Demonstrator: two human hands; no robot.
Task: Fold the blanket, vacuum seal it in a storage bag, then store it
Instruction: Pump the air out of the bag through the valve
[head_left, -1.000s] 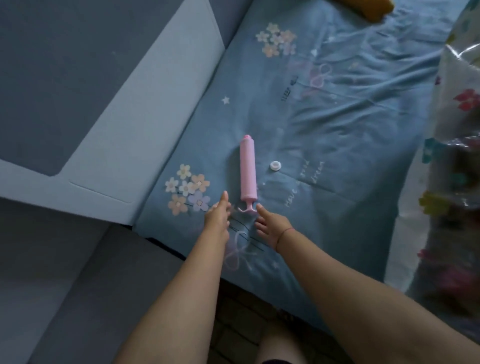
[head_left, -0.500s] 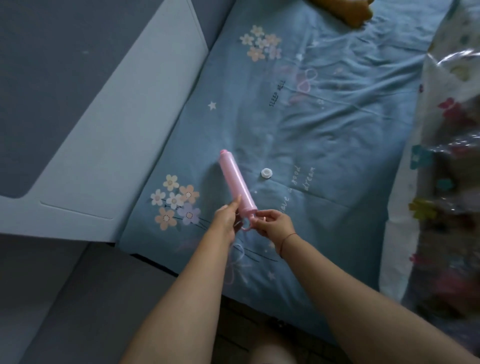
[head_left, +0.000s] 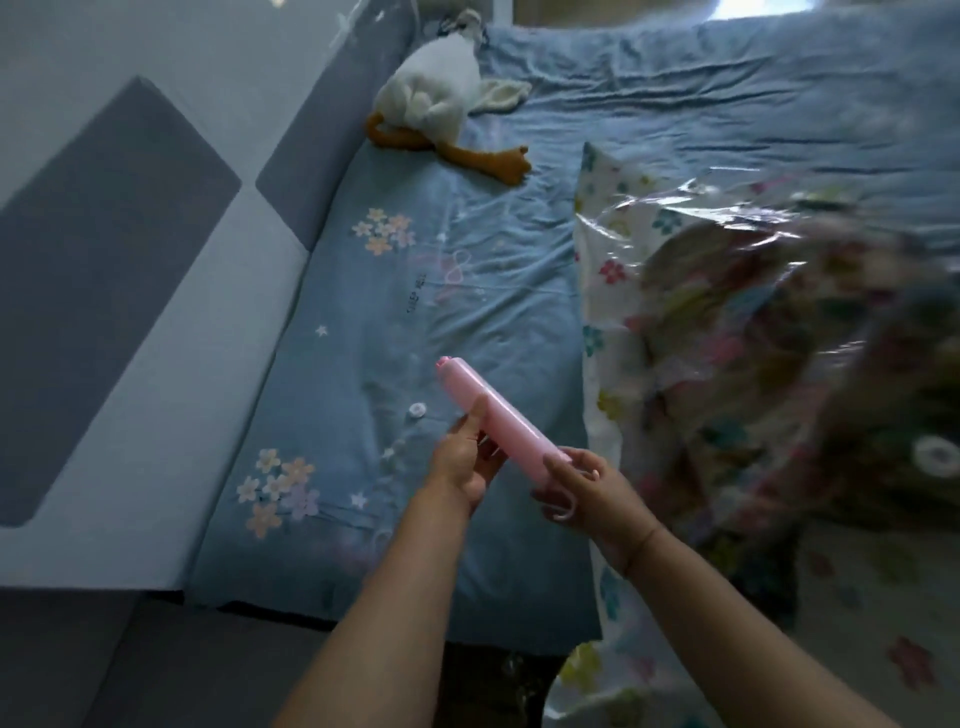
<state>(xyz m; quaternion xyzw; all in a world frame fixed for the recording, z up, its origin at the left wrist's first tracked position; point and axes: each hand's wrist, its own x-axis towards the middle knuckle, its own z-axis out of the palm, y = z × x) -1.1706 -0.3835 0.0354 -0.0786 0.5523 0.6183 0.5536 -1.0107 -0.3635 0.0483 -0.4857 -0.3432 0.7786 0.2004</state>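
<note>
bed with blue flowered sheet fills view. clear storage bag with flowered blanket inside lies on bed, right side. plush duck near headboard. pink hand pump held above sheet, tilted: left hand grips barrel, right hand grips handle end. small white cap on sheet beside pump.

Bed: bag, duck toy, cap.
</note>
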